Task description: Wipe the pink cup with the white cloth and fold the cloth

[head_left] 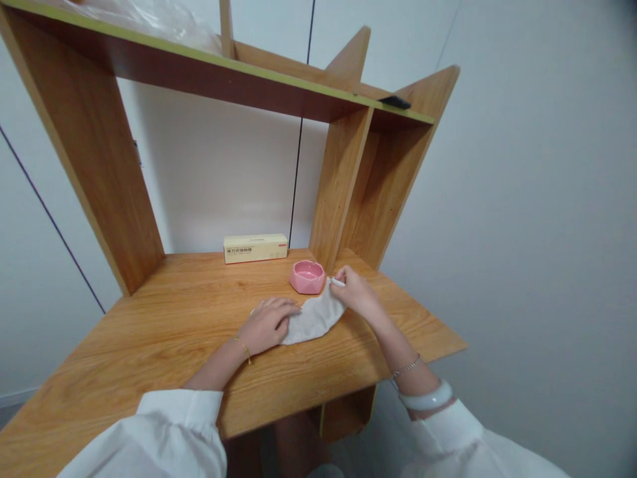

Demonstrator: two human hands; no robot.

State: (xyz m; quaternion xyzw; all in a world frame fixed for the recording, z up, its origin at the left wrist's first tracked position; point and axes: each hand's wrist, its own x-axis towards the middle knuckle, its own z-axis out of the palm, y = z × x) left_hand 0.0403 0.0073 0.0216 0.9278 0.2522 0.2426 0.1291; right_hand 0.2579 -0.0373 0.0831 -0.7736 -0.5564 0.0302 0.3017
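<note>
A greyish-white cloth (pixel 312 320) lies in a curved strip on the wooden desk. My left hand (pixel 269 324) rests palm down on its left end, fingers stretched out and pressing lightly. At the other end, my right hand (pixel 351 292) is closed in a pinch on the cloth's upper corner, which rises off the desk. Just behind the cloth, near the right fingertips, stands a pink faceted ashtray (pixel 307 277).
A long cream box (pixel 255 248) with printed lettering stands at the back of the desk (pixel 184 312). Wooden shelving (pixel 343 186) rises behind, with a clear plastic bag (pixel 164 23) and a dark flat object (pixel 395 101) on top. The desk's right corner juts out near my right forearm.
</note>
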